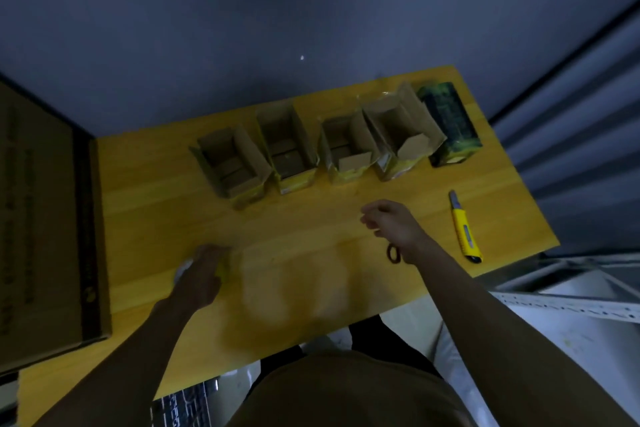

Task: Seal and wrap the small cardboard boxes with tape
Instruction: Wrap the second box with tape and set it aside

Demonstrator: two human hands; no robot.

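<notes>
Fingers of the left hand (204, 270) curl over a blurred pale object at the wooden table's (145, 204) near-left part; what it is I cannot tell. Right hand (391, 222) hovers mid-table, fingers loosely curled, holding nothing visible. Four open cardboard boxes (322, 146) line the far edge, a green box (448, 121) ending the row, bare wood between them and the hands. Near the right edge lies a yellow utility knife (465, 229).
</notes>
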